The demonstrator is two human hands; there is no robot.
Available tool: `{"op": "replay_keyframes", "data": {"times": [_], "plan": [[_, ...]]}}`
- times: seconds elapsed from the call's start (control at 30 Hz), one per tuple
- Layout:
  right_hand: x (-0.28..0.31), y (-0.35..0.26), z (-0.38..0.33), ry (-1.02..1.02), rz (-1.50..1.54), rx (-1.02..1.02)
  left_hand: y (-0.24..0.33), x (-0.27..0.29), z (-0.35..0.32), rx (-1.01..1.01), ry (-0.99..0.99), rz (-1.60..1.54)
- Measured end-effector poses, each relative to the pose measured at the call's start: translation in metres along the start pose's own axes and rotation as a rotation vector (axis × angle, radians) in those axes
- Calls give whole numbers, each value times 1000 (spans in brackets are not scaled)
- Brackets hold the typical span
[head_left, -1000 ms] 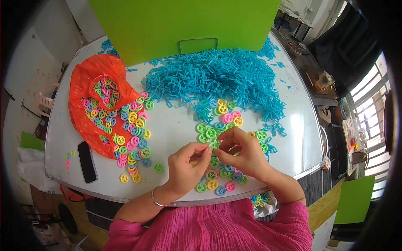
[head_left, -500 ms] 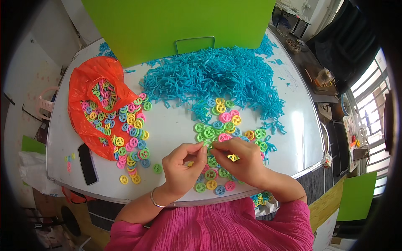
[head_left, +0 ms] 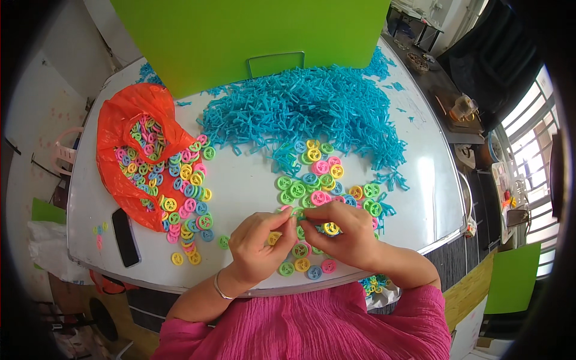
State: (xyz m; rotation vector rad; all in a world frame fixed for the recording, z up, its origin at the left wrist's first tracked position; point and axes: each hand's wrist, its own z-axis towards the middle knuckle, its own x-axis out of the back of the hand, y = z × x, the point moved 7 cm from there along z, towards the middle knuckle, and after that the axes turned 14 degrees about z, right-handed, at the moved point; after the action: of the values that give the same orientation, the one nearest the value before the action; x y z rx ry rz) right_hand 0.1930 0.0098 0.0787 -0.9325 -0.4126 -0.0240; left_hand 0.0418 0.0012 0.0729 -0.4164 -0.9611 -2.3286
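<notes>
Fingertips of both my hands meet over the near middle of the white table (head_left: 252,180). Between them is a small green plastic wheel (head_left: 297,212), partly covered by the fingers. My left hand (head_left: 258,245) pinches it from one side, a bracelet on the wrist. From the other side my right hand (head_left: 347,239) pinches it too. Loose plastic wheels in green, yellow, pink and blue (head_left: 297,189) lie around and under the hands, some overlapping. Just beyond them spreads a big heap of thin blue plastic pieces (head_left: 306,108); their exact shape is hard to make out.
An open red plastic bag (head_left: 114,180) full of coloured wheels lies at the left, spilling some onto the table. A black phone (head_left: 126,239) rests near the left front edge. Behind the blue heap stands a large green board (head_left: 240,36) with a wire handle (head_left: 276,56).
My left hand has tilted slightly and lowered a little. Both hands keep their pinch at the same spot. The surroundings have shifted only slightly in the view.
</notes>
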Motion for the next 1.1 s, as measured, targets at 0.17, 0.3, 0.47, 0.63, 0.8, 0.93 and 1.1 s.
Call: {"op": "replay_keyframes", "data": {"times": [0.17, 0.3, 0.47, 0.63, 0.8, 0.93, 1.1], "plan": [[-2, 20, -4, 61, 336, -356, 8, 2, 1, -93, -9, 133], [-4, 20, -6, 82, 306, -356, 10, 2, 3, -132, 15, 130], [-5, 3, -3, -11, -100, 42, -5, -2, -2, 49, -45, -6], [0, 16, -1, 35, 188, -170, -32, -28, -8, 727, -400, -680], [4, 34, -3, 111, 370, -381, -36, -32, -13, 630, -478, -668], [3, 18, 1, 60, 189, -184, -35, -26, -12, 425, -449, -416], [2, 11, 2, 60, 63, -21, -26, -18, 0, 218, -366, -206]]}}
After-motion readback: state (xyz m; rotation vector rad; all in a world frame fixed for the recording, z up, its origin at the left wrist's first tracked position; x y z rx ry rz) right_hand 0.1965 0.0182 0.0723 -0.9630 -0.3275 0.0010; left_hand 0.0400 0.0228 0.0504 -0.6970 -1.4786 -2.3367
